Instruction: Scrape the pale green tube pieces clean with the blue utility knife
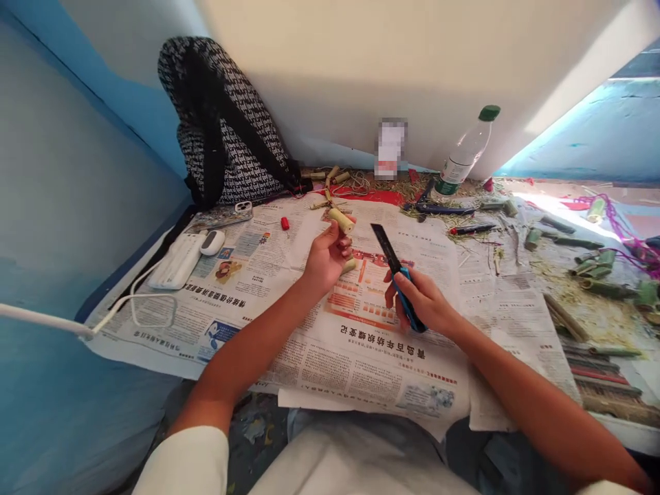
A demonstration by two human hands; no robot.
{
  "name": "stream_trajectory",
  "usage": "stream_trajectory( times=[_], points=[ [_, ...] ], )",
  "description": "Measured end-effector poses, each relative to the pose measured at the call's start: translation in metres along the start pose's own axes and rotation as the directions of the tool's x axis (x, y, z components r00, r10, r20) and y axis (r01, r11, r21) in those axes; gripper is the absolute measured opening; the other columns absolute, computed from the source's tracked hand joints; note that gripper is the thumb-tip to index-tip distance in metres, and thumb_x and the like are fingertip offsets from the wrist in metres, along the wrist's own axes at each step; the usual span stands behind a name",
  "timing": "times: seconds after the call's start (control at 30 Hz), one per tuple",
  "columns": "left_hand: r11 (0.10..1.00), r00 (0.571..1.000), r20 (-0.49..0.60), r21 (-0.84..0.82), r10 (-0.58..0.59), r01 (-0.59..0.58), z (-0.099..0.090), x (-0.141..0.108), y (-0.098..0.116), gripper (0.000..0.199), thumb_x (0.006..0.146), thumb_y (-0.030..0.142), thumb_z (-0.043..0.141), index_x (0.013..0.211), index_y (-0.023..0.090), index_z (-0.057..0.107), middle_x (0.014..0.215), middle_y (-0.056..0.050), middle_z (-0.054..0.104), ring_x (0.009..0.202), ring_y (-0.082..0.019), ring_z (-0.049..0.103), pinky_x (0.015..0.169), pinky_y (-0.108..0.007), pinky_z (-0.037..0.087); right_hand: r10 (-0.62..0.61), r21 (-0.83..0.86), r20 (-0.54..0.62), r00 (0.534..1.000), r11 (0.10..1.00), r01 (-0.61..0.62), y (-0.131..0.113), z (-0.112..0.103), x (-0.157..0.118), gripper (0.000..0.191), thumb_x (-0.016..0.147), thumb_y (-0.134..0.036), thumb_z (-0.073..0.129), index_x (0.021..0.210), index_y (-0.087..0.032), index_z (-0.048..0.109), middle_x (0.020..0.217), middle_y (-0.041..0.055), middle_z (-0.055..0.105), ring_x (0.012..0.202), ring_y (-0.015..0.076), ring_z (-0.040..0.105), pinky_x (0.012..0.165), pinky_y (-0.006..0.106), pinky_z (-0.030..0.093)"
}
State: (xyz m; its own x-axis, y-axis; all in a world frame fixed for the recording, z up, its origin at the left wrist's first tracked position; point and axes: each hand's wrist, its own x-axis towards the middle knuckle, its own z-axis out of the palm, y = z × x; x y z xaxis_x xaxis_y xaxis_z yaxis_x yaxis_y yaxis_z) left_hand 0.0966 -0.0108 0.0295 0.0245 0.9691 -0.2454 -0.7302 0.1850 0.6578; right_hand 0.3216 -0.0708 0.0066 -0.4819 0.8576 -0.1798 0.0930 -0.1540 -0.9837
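Holding bamboo piece point(341, 220) left point(324, 258), knife point(397, 271) right point(420, 302).

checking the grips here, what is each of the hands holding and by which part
The left hand grips a short bamboo piece by its lower end. The right hand holds a utility knife by its blue handle, blade extended.

Newspaper sheets point(289, 344) cover the bench point(592, 189) across the middle of the frame. At left lie a white power bank point(176, 261) and a phone point(221, 216); at upper centre a plastic bottle point(464, 155) stands; green stalk pieces point(592, 265) litter the right.
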Motion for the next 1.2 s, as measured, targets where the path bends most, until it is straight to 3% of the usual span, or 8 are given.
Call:
stream_trajectory(
  times=[0.23, 0.4, 0.57, 0.8, 0.9, 1.03, 1.2],
  points=[
    [0.995, 0.992, 0.117, 0.086, 0.041, -0.051, -0.001, -0.007, -0.006, 0.019, 0.107, 0.030, 0.063, 0.101, 0.020, 0.078, 0.114, -0.005, 0.075, 0.061, -0.005, 0.044, 0.055, -0.021, 0.042, 0.036, -0.178, 0.002, 0.999, 0.983, -0.035, 0.011, 0.004, -0.001, 0.047, 0.107, -0.071, 0.047, 0.096, -0.026, 0.052, 0.077, 0.0002, 0.074, 0.041, 0.0131, 0.060, 0.037, 0.025, 0.042],
    [0.999, 0.993, 0.111, 0.044, 0.026, -0.031, 0.003, -0.012, -0.003, 0.024, 0.110, 0.025, 0.056, 0.103, 0.019, 0.077, 0.123, -0.005, 0.075, 0.061, -0.004, 0.043, 0.054, -0.019, 0.041, -0.024, -0.283, -0.024, 0.999, 0.959, 0.016, 0.007, 0.003, 0.000, 0.046, 0.108, -0.068, 0.045, 0.093, -0.025, 0.054, 0.070, -0.0007, 0.071, 0.041, 0.0134, 0.061, 0.038, 0.025, 0.043],
    [0.996, 0.991, 0.132, 0.073, 0.036, -0.046, 0.007, -0.015, -0.004, 0.020, 0.108, 0.028, 0.061, 0.101, 0.019, 0.078, 0.111, -0.004, 0.074, 0.060, -0.004, 0.043, 0.053, -0.020, 0.041, -0.033, -0.286, -0.022, 0.999, 0.958, 0.025, 0.006, 0.005, 0.000, 0.043, 0.108, -0.067, 0.046, 0.097, -0.026, 0.052, 0.078, 0.0000, 0.075, 0.040, 0.0129, 0.061, 0.037, 0.025, 0.043],
    [0.997, 0.991, 0.134, 0.071, 0.016, -0.025, 0.006, -0.013, -0.003, 0.016, 0.105, 0.028, 0.066, 0.099, 0.019, 0.077, 0.114, -0.005, 0.078, 0.060, -0.005, 0.045, 0.053, -0.021, 0.041, -0.033, -0.392, -0.070, 0.997, 0.920, 0.003, 0.005, 0.003, 0.000, 0.044, 0.110, -0.064, 0.044, 0.089, -0.027, 0.054, 0.064, -0.0026, 0.066, 0.041, 0.0146, 0.059, 0.043, 0.029, 0.045],
    [0.996, 0.988, 0.151, 0.088, 0.017, -0.030, 0.004, -0.012, -0.004, 0.013, 0.100, 0.031, 0.073, 0.101, 0.019, 0.078, 0.112, -0.005, 0.079, 0.060, -0.005, 0.046, 0.053, -0.020, 0.043, -0.103, -0.534, -0.100, 0.990, 0.845, 0.034, 0.002, 0.000, 0.002, 0.041, 0.110, -0.061, 0.043, 0.089, -0.027, 0.053, 0.069, -0.0005, 0.068, 0.049, 0.0169, 0.061, 0.053, 0.031, 0.045],
    [0.993, 0.984, 0.173, 0.104, 0.037, -0.056, 0.000, -0.009, -0.006, 0.015, 0.093, 0.030, 0.085, 0.102, 0.020, 0.079, 0.109, -0.002, 0.076, 0.062, -0.003, 0.048, 0.051, -0.017, 0.042, -0.237, -0.743, -0.130, 0.963, 0.667, 0.064, 0.001, -0.005, 0.002, 0.032, 0.109, -0.055, 0.046, 0.097, -0.027, 0.055, 0.078, 0.0044, 0.070, 0.068, 0.0242, 0.066, 0.064, 0.035, 0.041],
    [0.989, 0.985, 0.173, 0.147, 0.003, -0.029, -0.001, -0.007, -0.005, 0.017, 0.092, 0.029, 0.087, 0.105, 0.019, 0.082, 0.090, 0.000, 0.068, 0.059, -0.003, 0.046, 0.050, -0.018, 0.040, -0.359, -0.846, -0.136, 0.923, 0.527, 0.081, -0.002, -0.014, -0.001, 0.035, 0.110, -0.056, 0.045, 0.113, -0.026, 0.064, 0.111, 0.0119, 0.077, 0.084, 0.0275, 0.070, 0.065, 0.035, 0.038]
  ],
)
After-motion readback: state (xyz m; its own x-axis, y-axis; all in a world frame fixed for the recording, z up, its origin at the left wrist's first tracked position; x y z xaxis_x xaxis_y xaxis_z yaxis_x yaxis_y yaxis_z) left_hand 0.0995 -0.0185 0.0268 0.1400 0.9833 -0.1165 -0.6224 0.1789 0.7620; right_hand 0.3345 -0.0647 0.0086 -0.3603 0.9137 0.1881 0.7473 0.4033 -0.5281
